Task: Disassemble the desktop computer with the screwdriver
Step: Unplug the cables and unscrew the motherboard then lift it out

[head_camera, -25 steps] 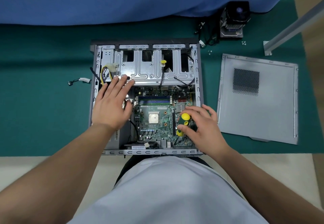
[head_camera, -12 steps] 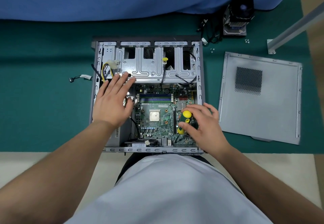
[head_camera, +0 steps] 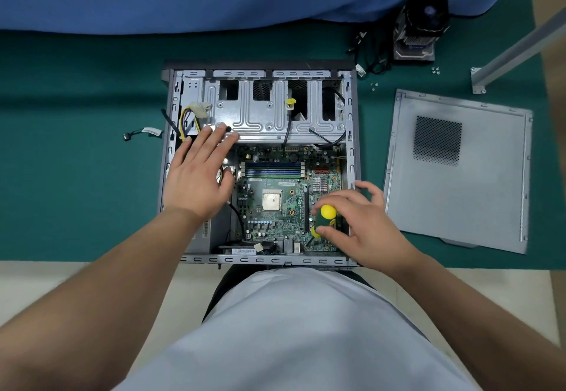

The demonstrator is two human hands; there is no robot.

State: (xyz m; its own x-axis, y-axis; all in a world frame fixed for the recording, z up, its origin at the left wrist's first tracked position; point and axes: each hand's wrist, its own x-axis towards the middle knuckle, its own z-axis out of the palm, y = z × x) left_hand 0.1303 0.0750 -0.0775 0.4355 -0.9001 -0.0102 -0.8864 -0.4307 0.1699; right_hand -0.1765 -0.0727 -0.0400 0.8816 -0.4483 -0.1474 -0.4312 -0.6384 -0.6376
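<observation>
1. On the green mat (head_camera: pixel 76 176) lay the opened computer case (head_camera: pixel 352 157).
2. Its left side bore the left hand (head_camera: pixel 199 173), fingers straight.
3. The right hand (head_camera: pixel 361 225) pinched the screwdriver (head_camera: pixel 325 220) upright over the motherboard (head_camera: pixel 275 182).

Right hand (head_camera: pixel 364 225) around screwdriver (head_camera: pixel 325 219)

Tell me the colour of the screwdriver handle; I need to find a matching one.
Yellow and dark green, on the screwdriver gripped by the right hand, head view.
</observation>
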